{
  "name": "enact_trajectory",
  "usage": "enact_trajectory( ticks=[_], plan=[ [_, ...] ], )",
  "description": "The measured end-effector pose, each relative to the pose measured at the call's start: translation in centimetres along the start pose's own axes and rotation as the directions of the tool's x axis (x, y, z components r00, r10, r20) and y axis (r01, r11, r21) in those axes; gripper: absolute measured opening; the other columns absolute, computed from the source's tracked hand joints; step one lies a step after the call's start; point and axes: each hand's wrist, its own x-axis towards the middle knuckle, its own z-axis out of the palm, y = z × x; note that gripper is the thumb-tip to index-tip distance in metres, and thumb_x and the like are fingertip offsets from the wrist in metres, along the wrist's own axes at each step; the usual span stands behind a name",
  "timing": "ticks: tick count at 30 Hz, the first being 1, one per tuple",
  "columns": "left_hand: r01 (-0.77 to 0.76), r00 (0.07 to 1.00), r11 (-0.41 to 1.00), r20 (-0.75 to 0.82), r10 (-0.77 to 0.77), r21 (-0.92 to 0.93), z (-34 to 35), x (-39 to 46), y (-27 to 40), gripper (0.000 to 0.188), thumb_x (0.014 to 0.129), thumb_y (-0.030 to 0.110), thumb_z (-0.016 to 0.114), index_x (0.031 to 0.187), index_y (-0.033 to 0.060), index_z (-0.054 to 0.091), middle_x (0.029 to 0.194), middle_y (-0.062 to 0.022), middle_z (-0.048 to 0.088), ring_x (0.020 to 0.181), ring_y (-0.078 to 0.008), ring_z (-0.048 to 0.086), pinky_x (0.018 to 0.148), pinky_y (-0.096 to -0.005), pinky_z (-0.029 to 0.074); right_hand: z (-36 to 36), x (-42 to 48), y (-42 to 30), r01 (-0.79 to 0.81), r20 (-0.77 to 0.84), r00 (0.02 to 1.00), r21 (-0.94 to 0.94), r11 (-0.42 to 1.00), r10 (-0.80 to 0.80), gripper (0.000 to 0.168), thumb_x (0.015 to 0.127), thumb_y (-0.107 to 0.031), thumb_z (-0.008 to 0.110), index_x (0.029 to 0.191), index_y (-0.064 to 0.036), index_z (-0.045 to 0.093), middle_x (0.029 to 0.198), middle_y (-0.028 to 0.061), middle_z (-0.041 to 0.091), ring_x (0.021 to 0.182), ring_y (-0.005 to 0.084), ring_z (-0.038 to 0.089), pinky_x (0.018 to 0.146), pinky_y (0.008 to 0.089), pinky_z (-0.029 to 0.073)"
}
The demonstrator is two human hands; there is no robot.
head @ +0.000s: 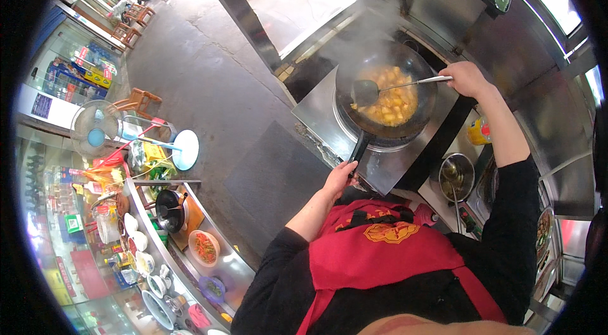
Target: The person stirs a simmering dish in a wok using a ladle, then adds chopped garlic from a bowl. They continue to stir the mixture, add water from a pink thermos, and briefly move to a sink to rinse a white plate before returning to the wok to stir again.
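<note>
A dark wok [349, 112] sits on a round metal-ringed burner, with chunks of yellow-brown food [394, 104] in orange sauce inside and steam rising from it. My left hand [340, 178] grips the wok's black handle [360, 147]. In my right hand [463, 79] is the pale grip of a wok spatula [365, 93]; its dark blade rests at the left side of the food. Both forearms are bare below black sleeves.
Right of the stove [316, 109] stand a metal pot with a ladle [456, 176] and a yellow-labelled bottle [477, 131]. A steel counter [242, 282] at lower left bears bowls, including one of shredded vegetables [205, 248]. A pedestal fan [97, 128] stands beyond it.
</note>
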Motion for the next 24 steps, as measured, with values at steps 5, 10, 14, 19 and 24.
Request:
enact_trajectory(
  ticks=[5,10,14,19,24],
  plan=[
    [0.011,1.0,1.0,-0.007,-0.011,0.006,0.3,-0.2,0.2,0.02,0.088,0.028,0.053,0.085,0.0085,0.051,0.067,0.001,0.05,0.052,-0.0086,0.047,0.053,-0.0228,0.045,1.4,-1.4,0.2,-0.082,-0.008,0.997,0.098,0.992,0.083,0.026,0.072,-0.011,0.064,0.098,-0.012,0.063,0.09,0.0097,0.063,0.089,0.0288,0.057,0.077,0.0404,0.045],
    [0.024,1.0,1.0,-0.02,-0.023,0.008,0.7,-0.5,0.7,0.02,0.088,0.029,0.053,0.086,0.0091,0.051,0.067,0.0007,0.05,0.053,-0.0092,0.047,0.055,-0.0244,0.046,2.9,-2.6,0.3,-0.113,0.046,0.993,0.154,0.982,0.107,0.029,0.073,-0.013,0.065,0.101,-0.012,0.063,0.091,0.0099,0.062,0.09,0.0293,0.057,0.079,0.0393,0.045],
    [0.037,0.999,0.999,-0.024,-0.037,0.006,0.5,-0.4,0.5,0.02,0.088,0.029,0.054,0.09,0.0101,0.051,0.068,0.0005,0.051,0.054,-0.0098,0.048,0.059,-0.026,0.047,4.0,-4.1,0.6,-0.094,-0.078,0.991,0.149,0.984,0.107,0.027,0.073,-0.013,0.065,0.1,-0.013,0.063,0.094,0.0102,0.063,0.092,0.0298,0.057,0.079,0.0396,0.046],
    [0.051,0.999,0.999,-0.016,-0.051,0.003,0.1,0.0,0.1,0.019,0.087,0.029,0.055,0.094,0.0114,0.051,0.07,-0.0003,0.051,0.057,-0.0116,0.049,0.063,-0.0296,0.048,2.7,-5.1,0.6,-0.058,-0.109,0.992,0.084,0.995,0.067,0.026,0.073,-0.013,0.064,0.099,-0.012,0.063,0.092,0.0096,0.062,0.09,0.0296,0.057,0.078,0.0401,0.046],
    [0.043,0.998,0.999,-0.044,-0.044,-0.013,0.7,-0.4,0.4,0.02,0.087,0.03,0.055,0.089,0.0102,0.051,0.067,0.0011,0.05,0.053,-0.0088,0.048,0.057,-0.025,0.047,2.8,-4.9,0.0,-0.028,-0.042,0.999,0.047,0.999,0.03,0.025,0.072,-0.013,0.064,0.098,-0.012,0.062,0.088,0.0092,0.062,0.087,0.0297,0.057,0.075,0.0412,0.046]
  ],
)
